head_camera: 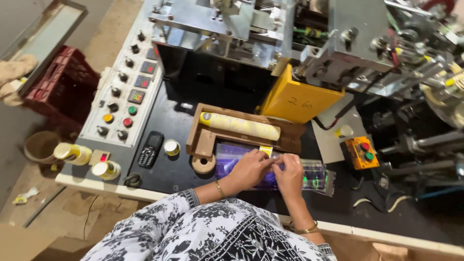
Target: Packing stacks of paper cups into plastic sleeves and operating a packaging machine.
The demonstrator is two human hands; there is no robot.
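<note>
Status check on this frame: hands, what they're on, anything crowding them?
Left hand and right hand both pinching the clear plastic sleeve flat on the black bench. Wooden tray with stacked paper cups just behind; nothing blocking.

Dim indoor light, brightest from upper right, glare on steel machine parts (212, 24), black table (169, 174) swallows shadow, motion blur upper right, wide-angle edge stretch

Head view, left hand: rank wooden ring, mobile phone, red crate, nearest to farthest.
From the left hand:
1. Wooden ring, just to its left on the black bench.
2. Mobile phone, farther left, beside the control panel.
3. Red crate, far left on the floor, past the panel.
</note>
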